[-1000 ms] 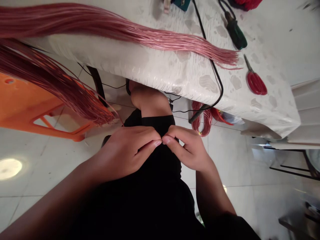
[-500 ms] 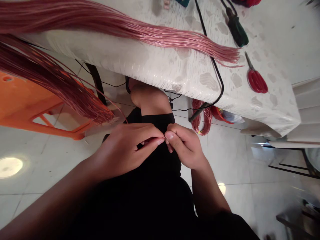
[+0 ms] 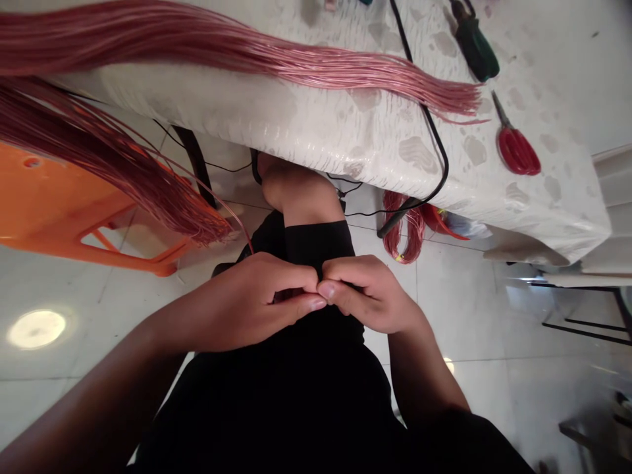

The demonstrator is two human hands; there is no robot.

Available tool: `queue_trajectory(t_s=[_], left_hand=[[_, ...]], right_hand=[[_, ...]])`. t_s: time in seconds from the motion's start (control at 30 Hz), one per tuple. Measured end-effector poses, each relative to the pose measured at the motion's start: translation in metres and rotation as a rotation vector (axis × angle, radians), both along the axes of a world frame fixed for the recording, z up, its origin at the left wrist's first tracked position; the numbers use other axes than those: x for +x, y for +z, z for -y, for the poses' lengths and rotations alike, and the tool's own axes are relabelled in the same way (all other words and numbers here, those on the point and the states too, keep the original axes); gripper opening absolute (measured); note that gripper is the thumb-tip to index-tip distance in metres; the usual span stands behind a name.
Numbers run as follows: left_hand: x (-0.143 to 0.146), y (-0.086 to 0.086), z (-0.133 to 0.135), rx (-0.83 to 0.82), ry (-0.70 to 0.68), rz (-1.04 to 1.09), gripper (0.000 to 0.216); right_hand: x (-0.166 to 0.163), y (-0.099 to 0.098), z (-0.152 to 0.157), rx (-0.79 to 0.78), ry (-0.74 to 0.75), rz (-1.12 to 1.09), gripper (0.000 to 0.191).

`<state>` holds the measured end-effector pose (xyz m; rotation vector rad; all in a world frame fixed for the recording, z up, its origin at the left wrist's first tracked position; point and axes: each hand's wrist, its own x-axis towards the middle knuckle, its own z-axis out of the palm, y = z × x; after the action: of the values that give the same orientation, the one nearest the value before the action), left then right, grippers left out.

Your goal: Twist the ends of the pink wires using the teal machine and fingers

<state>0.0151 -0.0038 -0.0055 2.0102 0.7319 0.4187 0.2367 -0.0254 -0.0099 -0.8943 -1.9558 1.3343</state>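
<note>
Right at the grip, the left hand (image 3: pixel 247 296) and right hand (image 3: pixel 368 293) are curled shut, fingertips touching above a black trouser leg (image 3: pixel 316 243) — anything pinched there is hidden. Just beyond the left hand, a thin wire (image 3: pixel 237 227) runs up into a pink wire hank (image 3: pixel 123 178) hanging below the tabletop (image 3: pixel 316 118); a second hank (image 3: pixel 247 56) lies on top, a green screwdriver (image 3: pixel 474 49) farther out.

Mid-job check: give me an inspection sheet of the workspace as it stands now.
Surface: white patterned table cover.
Job's things: pink wire bundle across the table; second bundle hanging beside it.
Clutter: green-handled screwdriver, red-handled screwdriver; wire coil on floor.
Grippers: left hand and right hand meet fingertip to fingertip; anything held is hidden.
Cables: black cable crossing the table edge.
Surroundings: orange plastic stool, tiled floor.
</note>
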Motion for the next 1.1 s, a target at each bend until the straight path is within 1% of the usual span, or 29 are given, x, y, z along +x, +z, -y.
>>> queue_trajectory(t_s=[0.1,0.17,0.33,0.4,0.5,0.53,0.57,0.63,0.73,0.8,0.87,0.93,1.1], left_hand=[[-0.001,0.001,0.0,-0.063,-0.012,0.04,0.031],[-0.002,0.001,0.0,-0.087,0.003,0.05,0.029],[-0.003,0.003,0.0,-0.022,0.055,0.052,0.028],[-0.004,0.003,0.0,0.0,0.068,0.058,0.026],[-0.006,0.002,0.001,0.041,0.088,0.057,0.028],[-0.007,0.001,0.001,0.063,0.091,0.045,0.029],[-0.007,0.0,0.001,0.087,0.088,0.025,0.029],[-0.007,-0.002,0.001,0.143,0.065,-0.014,0.029],[-0.005,-0.005,0.002,0.234,0.025,-0.036,0.026],[-0.005,-0.007,0.002,0.275,0.006,-0.038,0.024],[-0.004,-0.007,0.003,0.286,0.0,-0.042,0.023],[-0.004,-0.006,0.004,0.259,0.008,-0.047,0.025],[-0.002,0.0,0.006,0.097,0.083,-0.051,0.029]], right_hand=[[0.0,-0.001,-0.002,-0.01,0.018,-0.025,0.037],[-0.001,0.0,-0.004,-0.012,-0.003,-0.043,0.037],[0.003,0.002,-0.004,-0.013,-0.035,-0.039,0.033],[0.01,0.002,-0.003,-0.036,-0.099,-0.063,0.032],[0.02,-0.001,0.0,-0.056,-0.298,-0.112,0.034],[0.022,-0.002,0.001,-0.062,-0.342,-0.107,0.032],[0.022,-0.003,0.002,-0.075,-0.353,-0.09,0.031],[0.017,-0.004,0.003,-0.141,-0.294,-0.038,0.031],[0.005,-0.004,0.004,-0.245,-0.179,-0.003,0.04],[-0.002,-0.005,0.005,-0.257,-0.157,-0.002,0.042],[-0.005,-0.006,0.006,-0.245,-0.172,-0.003,0.039],[-0.006,-0.007,0.007,-0.227,-0.192,-0.009,0.036],[-0.005,-0.007,0.007,-0.18,-0.221,-0.039,0.032]])
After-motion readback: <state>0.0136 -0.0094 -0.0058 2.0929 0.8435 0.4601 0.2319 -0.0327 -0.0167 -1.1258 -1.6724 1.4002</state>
